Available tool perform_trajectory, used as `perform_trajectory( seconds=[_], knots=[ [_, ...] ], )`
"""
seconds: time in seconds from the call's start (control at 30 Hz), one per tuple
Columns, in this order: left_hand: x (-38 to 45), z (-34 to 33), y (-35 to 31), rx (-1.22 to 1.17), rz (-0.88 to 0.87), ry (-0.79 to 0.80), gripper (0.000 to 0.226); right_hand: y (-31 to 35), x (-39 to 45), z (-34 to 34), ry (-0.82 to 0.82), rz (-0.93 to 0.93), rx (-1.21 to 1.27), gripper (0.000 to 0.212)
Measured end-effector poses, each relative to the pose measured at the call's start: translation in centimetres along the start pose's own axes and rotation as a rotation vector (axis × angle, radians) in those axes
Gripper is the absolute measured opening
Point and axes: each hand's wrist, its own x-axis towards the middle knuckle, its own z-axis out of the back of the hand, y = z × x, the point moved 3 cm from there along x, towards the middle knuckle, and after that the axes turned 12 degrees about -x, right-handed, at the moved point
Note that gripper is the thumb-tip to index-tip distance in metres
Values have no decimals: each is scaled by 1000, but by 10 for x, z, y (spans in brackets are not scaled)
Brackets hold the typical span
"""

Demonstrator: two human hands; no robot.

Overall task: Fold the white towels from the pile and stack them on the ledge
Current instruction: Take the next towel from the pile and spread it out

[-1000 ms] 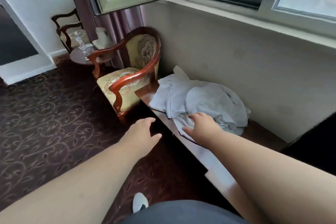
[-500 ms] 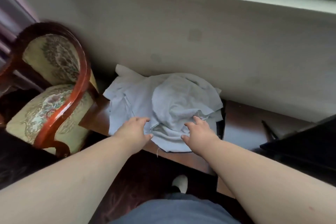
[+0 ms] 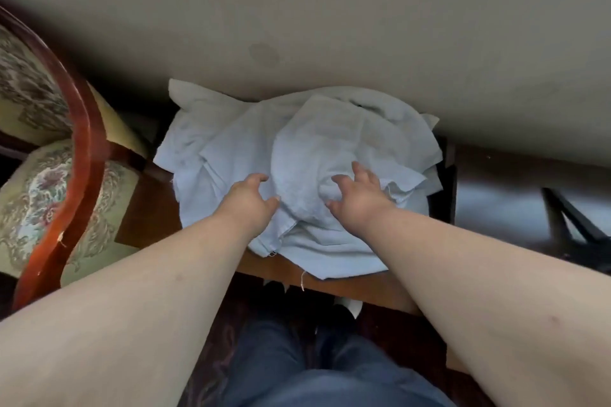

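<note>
From the head view, the pile of white towels (image 3: 297, 172) lies crumpled on the wooden ledge (image 3: 347, 287) against the wall (image 3: 297, 10), with one edge hanging past the front. The left hand (image 3: 248, 201) rests on the pile with fingers curled into the cloth; whether it has a real hold cannot be told. The right hand (image 3: 358, 195) presses on the top towel, fingers spread and bent. Both probably sit there to pick out one towel. No folded stack is visible yet. An upholstered chair (image 3: 56, 195) stands just beside the ledge. No containers are visible.
</note>
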Motion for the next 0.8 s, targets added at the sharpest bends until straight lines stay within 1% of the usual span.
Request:
perform_trajectory(
  seconds=[0.07,0.13,0.17,0.23,0.27,0.33,0.37,0.4,0.43,0.5,0.53,0.57,0.6,0.63,0.67,0.7,0.77,0.8],
  knots=[
    [33,-5,-2,-98,-24,-33,63,4,21,-7,9,-33,31,69],
    [64,-11,-4,-284,-19,-95,70,10,43,-12,-4,-69,102,78],
    [79,-14,-5,-338,-8,-119,75,14,54,-15,-24,-85,147,82],
    [103,-18,-5,-295,6,-106,79,23,71,-20,-58,-118,231,92],
    [109,-20,-7,-236,-5,-83,71,27,77,-22,-66,-137,263,99],
    [109,-20,-15,-127,-71,-21,37,32,81,-24,-41,-175,305,111],
    [104,-19,-23,-115,-113,13,24,35,81,-24,-24,-189,321,116],
    [98,-17,-31,-136,-151,53,19,40,81,-21,-25,-201,352,118],
    [88,-16,-40,-176,-188,103,20,45,79,-16,-50,-210,416,118],
    [65,-12,-61,-271,-251,205,37,53,67,-1,-160,-202,642,106],
    [53,-9,-72,-318,-276,245,47,55,58,7,-210,-181,745,92],
    [43,-5,-81,-363,-293,274,54,54,47,14,-243,-158,805,70],
    [34,0,-90,-387,-305,293,56,52,35,19,-261,-151,815,44],
    [25,5,-97,-394,-326,306,52,49,22,24,-276,-163,809,25],
    [17,10,-105,-381,-367,313,43,45,9,31,-295,-194,802,17],
    [7,16,-115,-367,-441,312,34,42,-5,40,-338,-232,810,13],
    [-9,24,-137,-324,-597,281,27,35,-35,63,-453,-306,853,12],
    [-15,26,-146,-311,-624,246,27,31,-51,74,-509,-334,868,14]
  ],
)
